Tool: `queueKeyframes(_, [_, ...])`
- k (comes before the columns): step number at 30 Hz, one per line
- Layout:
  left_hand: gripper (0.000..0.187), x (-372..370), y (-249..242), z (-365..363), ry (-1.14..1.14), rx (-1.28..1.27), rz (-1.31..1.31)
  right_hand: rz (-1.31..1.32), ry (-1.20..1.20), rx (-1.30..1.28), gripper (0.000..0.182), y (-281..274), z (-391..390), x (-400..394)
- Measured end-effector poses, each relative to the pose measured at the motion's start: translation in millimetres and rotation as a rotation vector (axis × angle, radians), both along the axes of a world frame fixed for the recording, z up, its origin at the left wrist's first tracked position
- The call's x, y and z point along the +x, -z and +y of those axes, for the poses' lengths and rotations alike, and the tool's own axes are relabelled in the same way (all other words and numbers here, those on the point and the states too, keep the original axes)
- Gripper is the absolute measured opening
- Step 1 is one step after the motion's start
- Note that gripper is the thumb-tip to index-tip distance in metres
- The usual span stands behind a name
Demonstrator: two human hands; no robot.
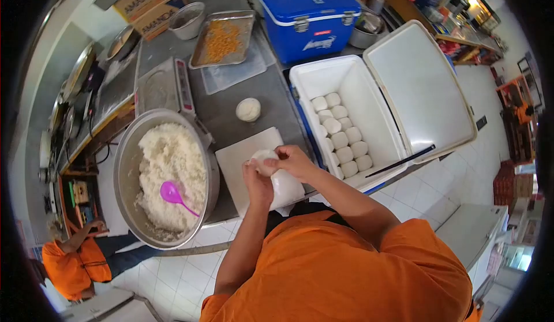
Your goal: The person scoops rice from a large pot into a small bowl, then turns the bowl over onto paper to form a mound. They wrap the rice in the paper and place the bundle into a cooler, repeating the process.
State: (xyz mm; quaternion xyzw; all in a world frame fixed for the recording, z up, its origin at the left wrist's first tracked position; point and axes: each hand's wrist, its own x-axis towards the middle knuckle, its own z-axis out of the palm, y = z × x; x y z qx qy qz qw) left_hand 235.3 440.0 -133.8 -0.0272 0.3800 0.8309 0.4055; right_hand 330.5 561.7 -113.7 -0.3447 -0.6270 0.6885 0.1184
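Note:
A white rice ball [264, 161] is held between both hands above a white board [235, 169]. My left hand [257, 183] is closed around its left and lower side. The fingers of my right hand [293, 163] pinch its right side. Just below my right hand, white plastic sheets or bags [287, 188] lie on the board's near end. A small bowl of white rice [248, 109] stands beyond the board. Left of the hands is a large metal pot [123, 180] of cooked rice [167, 166], with a purple spoon [171, 192] lying in it.
An open white cooler [375, 99] at right holds several round white rice balls [341, 131]; a dark stick [401, 161] crosses its near corner. Behind are a blue cooler [309, 21], a tray of orange-brown filling [222, 42] and a scale [167, 88]. Another person [75, 264] is at lower left.

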Motion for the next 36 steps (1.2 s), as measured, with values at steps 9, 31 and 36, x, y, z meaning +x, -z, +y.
queueKeyframes(9, [0.076,-18.0,-33.0,49.8,0.575,0.066,0.356,-0.055,-0.013,0.312,0.050,-19.5,151.5,101.4])
queueKeyframes(31, [0.142,-117.7,56.2,141.3,0.082,-0.880,1.129,-0.908,-0.798,0.570,0.072,142.1,295.8,111.2])
queueKeyframes(36, [0.141,-119.8,61.1,161.2,-0.024,-0.861,1.093,-1.011,-0.755,0.664,0.080,159.8,280.7,107.8])
